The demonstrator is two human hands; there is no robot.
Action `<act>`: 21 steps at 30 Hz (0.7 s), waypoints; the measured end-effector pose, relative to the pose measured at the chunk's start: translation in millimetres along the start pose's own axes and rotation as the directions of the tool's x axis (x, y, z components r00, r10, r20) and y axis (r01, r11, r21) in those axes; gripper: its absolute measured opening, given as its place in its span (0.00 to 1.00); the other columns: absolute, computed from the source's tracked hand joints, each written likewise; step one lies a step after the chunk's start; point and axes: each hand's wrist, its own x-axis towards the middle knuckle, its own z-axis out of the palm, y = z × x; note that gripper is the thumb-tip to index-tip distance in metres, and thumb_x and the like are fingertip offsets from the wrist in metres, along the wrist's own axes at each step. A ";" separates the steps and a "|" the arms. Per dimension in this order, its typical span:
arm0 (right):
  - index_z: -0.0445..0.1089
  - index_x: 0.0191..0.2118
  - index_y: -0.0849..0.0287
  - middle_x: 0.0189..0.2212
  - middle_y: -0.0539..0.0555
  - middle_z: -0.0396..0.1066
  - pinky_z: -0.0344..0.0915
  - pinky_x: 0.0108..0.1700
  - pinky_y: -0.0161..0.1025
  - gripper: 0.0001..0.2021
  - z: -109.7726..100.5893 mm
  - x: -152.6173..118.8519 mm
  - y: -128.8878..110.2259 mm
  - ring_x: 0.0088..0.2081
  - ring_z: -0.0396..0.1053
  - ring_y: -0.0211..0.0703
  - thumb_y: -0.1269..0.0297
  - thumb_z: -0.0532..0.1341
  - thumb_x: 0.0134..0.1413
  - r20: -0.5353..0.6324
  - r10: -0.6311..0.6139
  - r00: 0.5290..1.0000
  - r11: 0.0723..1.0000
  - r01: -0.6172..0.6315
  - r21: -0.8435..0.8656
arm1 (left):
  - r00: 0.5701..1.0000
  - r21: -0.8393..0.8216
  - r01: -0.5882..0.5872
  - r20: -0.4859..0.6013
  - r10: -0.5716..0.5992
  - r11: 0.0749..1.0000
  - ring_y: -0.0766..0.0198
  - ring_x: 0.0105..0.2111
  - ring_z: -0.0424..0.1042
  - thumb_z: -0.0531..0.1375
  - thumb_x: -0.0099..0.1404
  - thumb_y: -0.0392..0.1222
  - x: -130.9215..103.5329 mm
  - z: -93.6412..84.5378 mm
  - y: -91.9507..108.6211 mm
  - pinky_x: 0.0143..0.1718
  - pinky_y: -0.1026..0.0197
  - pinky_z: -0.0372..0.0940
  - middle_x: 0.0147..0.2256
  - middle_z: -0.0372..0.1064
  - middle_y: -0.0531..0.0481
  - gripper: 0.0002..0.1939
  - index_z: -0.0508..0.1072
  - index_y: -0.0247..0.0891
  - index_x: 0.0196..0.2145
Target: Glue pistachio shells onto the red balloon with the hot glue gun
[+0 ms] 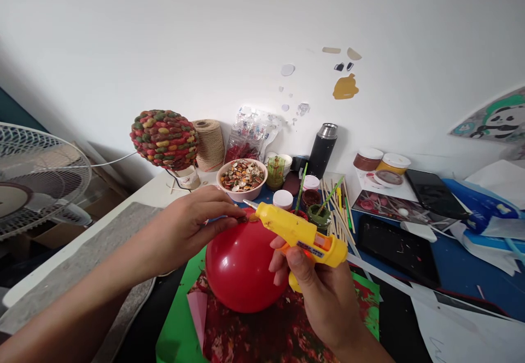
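A yellow hot glue gun (293, 226) lies in my right hand (328, 297), its fingers wrapped round the handle. The metal nozzle points left, just above a shiny red balloon (241, 270). My left hand (200, 221) reaches over the balloon's top with thumb and fingers pinched together; what they hold, if anything, is too small to make out. A small orange-brown piece (253, 217) shows beside those fingertips on the balloon. Under the balloon is a paint-smeared dark red sheet (262, 333) on green paper (176, 325).
Behind my hands stand a pink bowl (241, 193) of small shell-like pieces, a twine spool (209, 144), paint jars (318, 218) and a black flask (324, 150). A multicoloured ball (164, 139) sits at the left near a fan (36, 182). Phones (435, 193) and papers lie right.
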 end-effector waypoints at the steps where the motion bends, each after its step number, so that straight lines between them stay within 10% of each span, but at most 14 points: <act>1: 0.88 0.45 0.55 0.30 0.55 0.83 0.78 0.31 0.34 0.18 -0.2 0.2 1.0 0.25 0.79 0.40 0.45 0.71 0.74 0.002 -0.003 1.000 1.000 0.003 -0.001 | 1.000 -0.011 -0.003 -0.001 0.003 1.000 0.58 0.45 0.81 0.61 0.83 0.38 0.2 0.3 -0.1 0.47 0.60 0.74 0.45 0.83 0.46 0.13 0.87 0.46 0.53; 12: 0.88 0.43 0.56 0.30 0.55 0.83 0.76 0.32 0.37 0.24 4.3 -0.6 -13.7 0.26 0.76 0.40 0.36 0.72 0.68 -0.037 0.117 0.993 0.993 -0.117 -0.016 | 0.976 -0.058 0.218 -0.012 -0.219 0.974 0.57 0.41 0.82 0.65 0.79 0.49 3.0 0.6 7.3 0.40 0.61 0.74 0.42 0.85 0.50 0.09 0.84 0.46 0.48; 21: 0.87 0.43 0.58 0.29 0.54 0.82 0.75 0.32 0.38 0.27 6.2 -1.0 -14.9 0.26 0.75 0.40 0.34 0.73 0.67 -0.053 0.154 0.987 0.988 -0.155 -0.008 | 0.984 -0.066 0.169 -0.038 -0.172 0.983 0.57 0.41 0.80 0.64 0.79 0.46 1.9 2.4 3.1 0.43 0.58 0.73 0.41 0.83 0.49 0.09 0.84 0.45 0.42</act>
